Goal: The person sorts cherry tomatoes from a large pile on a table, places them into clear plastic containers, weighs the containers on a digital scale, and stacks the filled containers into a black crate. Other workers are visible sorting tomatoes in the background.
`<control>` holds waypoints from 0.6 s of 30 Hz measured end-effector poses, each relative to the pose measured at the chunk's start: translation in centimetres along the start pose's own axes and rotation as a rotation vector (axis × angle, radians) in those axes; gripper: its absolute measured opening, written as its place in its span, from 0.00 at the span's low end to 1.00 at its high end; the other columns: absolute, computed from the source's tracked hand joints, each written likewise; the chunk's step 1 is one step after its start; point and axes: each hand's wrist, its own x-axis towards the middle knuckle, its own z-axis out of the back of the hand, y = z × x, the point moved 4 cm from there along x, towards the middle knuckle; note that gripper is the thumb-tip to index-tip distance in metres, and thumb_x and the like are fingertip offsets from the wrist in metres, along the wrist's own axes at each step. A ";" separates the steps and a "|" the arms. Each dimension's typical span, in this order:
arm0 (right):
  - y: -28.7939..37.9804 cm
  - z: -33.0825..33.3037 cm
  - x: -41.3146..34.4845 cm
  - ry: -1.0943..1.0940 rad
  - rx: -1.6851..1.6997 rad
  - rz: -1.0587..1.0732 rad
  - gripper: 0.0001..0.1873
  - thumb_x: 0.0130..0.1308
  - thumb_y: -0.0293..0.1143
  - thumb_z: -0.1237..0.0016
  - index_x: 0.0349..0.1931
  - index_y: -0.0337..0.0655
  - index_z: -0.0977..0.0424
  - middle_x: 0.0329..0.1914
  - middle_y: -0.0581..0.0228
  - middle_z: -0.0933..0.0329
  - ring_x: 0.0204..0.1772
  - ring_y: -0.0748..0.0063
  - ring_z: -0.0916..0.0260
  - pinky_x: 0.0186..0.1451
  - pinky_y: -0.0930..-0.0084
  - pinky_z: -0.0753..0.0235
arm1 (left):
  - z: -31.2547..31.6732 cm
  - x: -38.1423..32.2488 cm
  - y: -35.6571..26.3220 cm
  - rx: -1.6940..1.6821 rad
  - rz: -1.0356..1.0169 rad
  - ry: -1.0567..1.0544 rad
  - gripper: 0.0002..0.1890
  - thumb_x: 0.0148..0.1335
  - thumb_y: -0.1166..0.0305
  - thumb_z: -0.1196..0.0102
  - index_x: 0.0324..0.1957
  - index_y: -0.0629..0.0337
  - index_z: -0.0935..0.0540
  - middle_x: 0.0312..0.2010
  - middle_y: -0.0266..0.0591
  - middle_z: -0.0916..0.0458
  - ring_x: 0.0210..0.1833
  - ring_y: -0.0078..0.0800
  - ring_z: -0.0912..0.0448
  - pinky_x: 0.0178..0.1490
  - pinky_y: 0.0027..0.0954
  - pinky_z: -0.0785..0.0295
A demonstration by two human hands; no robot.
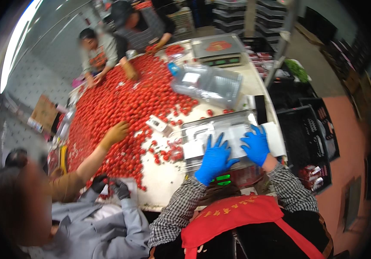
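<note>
Both my hands wear blue gloves and checked sleeves. My left hand (216, 158) lies palm down with spread fingers over the near left part of a metal weighing scale (188, 128). White paper or labels (194, 149) lie beside its fingers. Over the right part of the scale, at a pale sheet (237, 134), is my right hand (256, 144), its fingers apart. Neither hand grips anything that I can make out. Green digits glow on the scale's display (223, 179), just below my left hand. Left of the scale, small red tomatoes (114, 106) cover the table.
Clear plastic boxes (209, 84) lie beyond the scale, near a second scale (218, 47). A small white device (159, 124) rests among the tomatoes. Co-workers' gloved hands (116, 132) are at the left and far sides. Black crates (305, 145) stand to the right, beside a metal post (279, 48).
</note>
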 end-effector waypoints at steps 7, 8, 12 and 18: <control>2.8 2.0 1.9 0.014 -0.045 0.067 0.19 0.57 0.40 0.41 0.48 0.48 0.20 0.56 0.60 0.25 0.74 0.47 0.45 0.77 0.41 0.59 | 4.0 -6.9 0.7 -0.115 0.191 -0.246 0.27 0.62 0.54 0.41 0.58 0.59 0.24 0.66 0.53 0.32 0.73 0.53 0.40 0.73 0.60 0.52; 3.8 2.4 2.6 -0.012 0.015 0.090 0.18 0.57 0.38 0.41 0.48 0.47 0.20 0.56 0.59 0.25 0.73 0.47 0.44 0.76 0.44 0.57 | 4.4 -8.6 1.2 -0.147 0.250 -0.321 0.27 0.60 0.60 0.38 0.60 0.58 0.25 0.66 0.53 0.32 0.73 0.54 0.41 0.73 0.58 0.49; 8.7 4.1 5.4 0.068 0.326 0.201 0.18 0.58 0.34 0.40 0.50 0.44 0.21 0.54 0.57 0.25 0.64 0.49 0.35 0.67 0.55 0.37 | 6.0 -14.6 3.0 -0.260 0.481 -0.606 0.25 0.57 0.73 0.39 0.59 0.61 0.23 0.63 0.54 0.29 0.68 0.54 0.33 0.68 0.49 0.37; 16.1 2.0 8.9 0.262 0.494 0.412 0.17 0.60 0.35 0.43 0.50 0.43 0.21 0.50 0.57 0.22 0.55 0.53 0.28 0.60 0.60 0.30 | 2.2 -22.2 6.6 -0.391 0.811 -0.743 0.22 0.61 0.77 0.43 0.59 0.61 0.22 0.62 0.54 0.27 0.65 0.48 0.28 0.66 0.40 0.33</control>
